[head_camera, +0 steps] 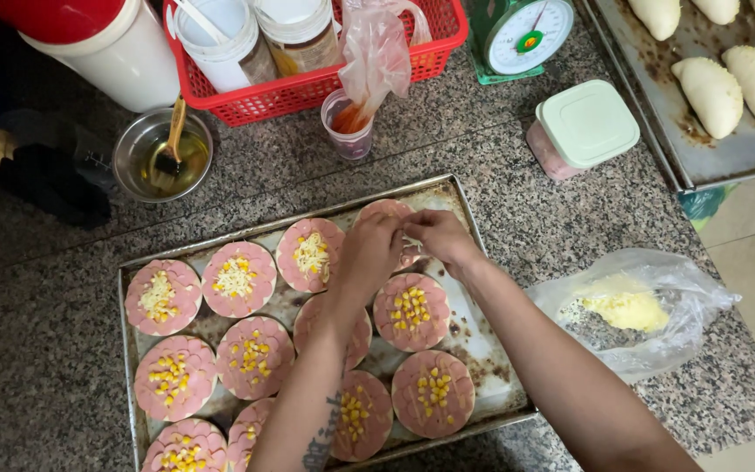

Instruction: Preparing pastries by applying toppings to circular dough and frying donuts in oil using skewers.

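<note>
On a speckled granite worktop (500,166), a battered metal baking tray (469,345) carries rows of round dough bases layered with pink sliced sausage, most dotted with corn kernels and three in the back row already bearing grated cheese. A second tray (709,153) of pale folded pastries sits at the far right corner, beyond a red basket (308,87) of jars and a green kitchen scale (522,35). A clear bag of grated cheese (626,308) lies open just beside the tray's right edge. Over the far-right round (384,210) of the back row, the left hand (369,253) and right hand (439,238) meet, fingertips pressed together in a pinching grip, apparently on shreds of cheese, though the shreds themselves are too small to make out. The step in hand looks like cheese topping, worked row by row; the corn-only rounds (411,310) nearer the person would seem to call for a fresh pinch from the bag.
</note>
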